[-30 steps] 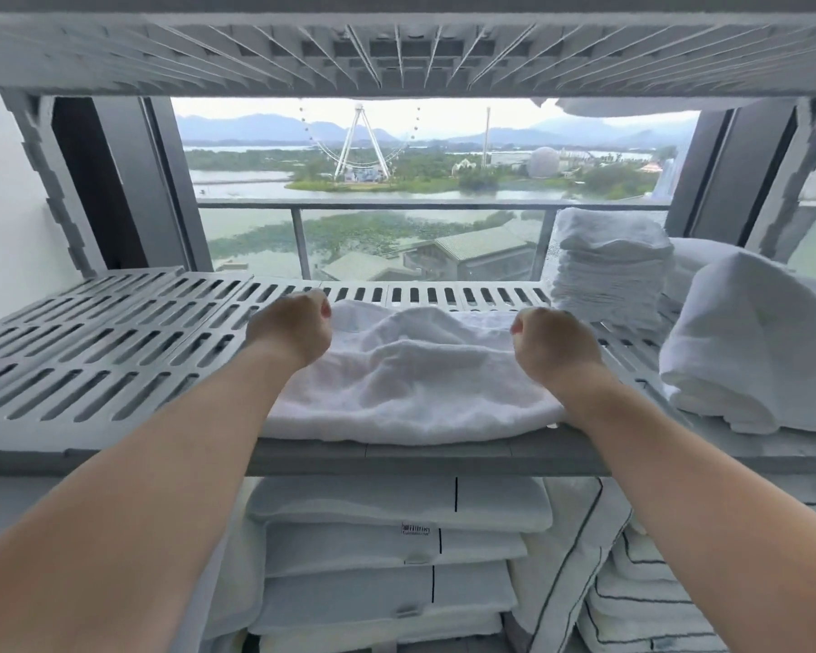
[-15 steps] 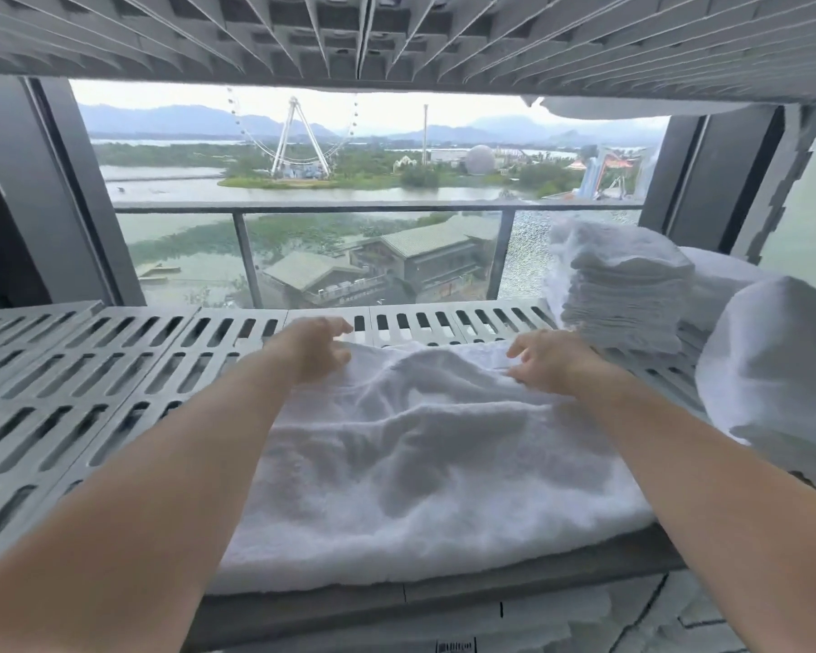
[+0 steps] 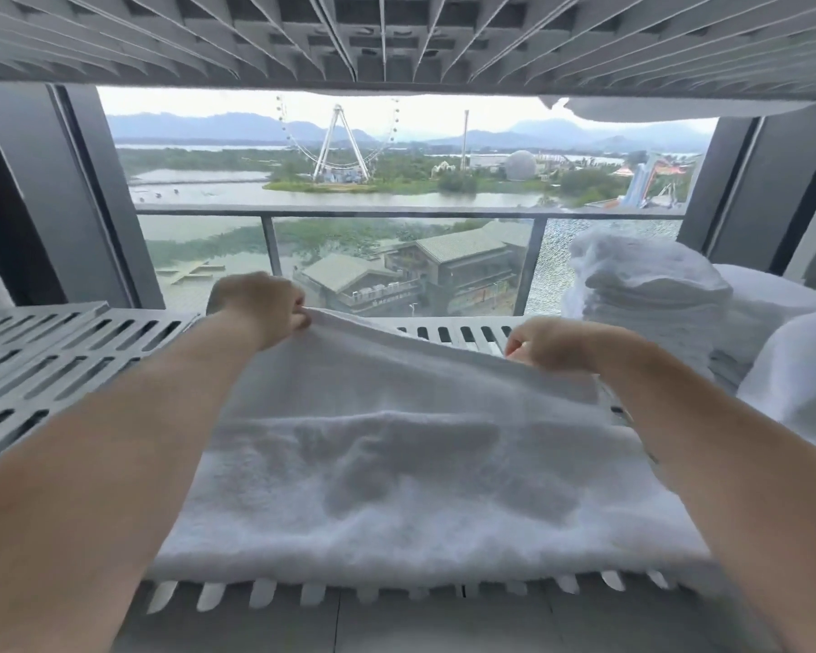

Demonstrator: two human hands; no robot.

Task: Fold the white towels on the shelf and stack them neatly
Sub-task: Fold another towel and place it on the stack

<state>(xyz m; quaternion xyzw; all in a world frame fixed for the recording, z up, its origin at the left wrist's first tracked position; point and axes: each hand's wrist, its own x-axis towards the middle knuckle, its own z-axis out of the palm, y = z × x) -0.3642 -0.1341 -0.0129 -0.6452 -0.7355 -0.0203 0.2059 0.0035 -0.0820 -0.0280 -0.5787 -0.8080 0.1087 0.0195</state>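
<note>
A white towel [image 3: 396, 473] lies across the middle of the grey slatted shelf [image 3: 67, 365], its near edge close to the shelf's front. My left hand [image 3: 260, 306] pinches the towel's far left corner and holds it lifted off the shelf. My right hand [image 3: 552, 344] grips the far right corner, lower and close to the slats. The far edge of the towel hangs raised between the two hands. A stack of folded white towels [image 3: 646, 294] stands at the back right of the same shelf.
Bulky white linen [image 3: 801, 384] lies at the far right beside the stack. Another slatted shelf [image 3: 396, 35] sits close overhead. Behind the shelf is a window with a railing [image 3: 396, 212]. The shelf's left part shows bare slats.
Both hands closed on the towel's far corners and lifted its far edge off the shelf, the left higher. The view moved closer and tilted up.
</note>
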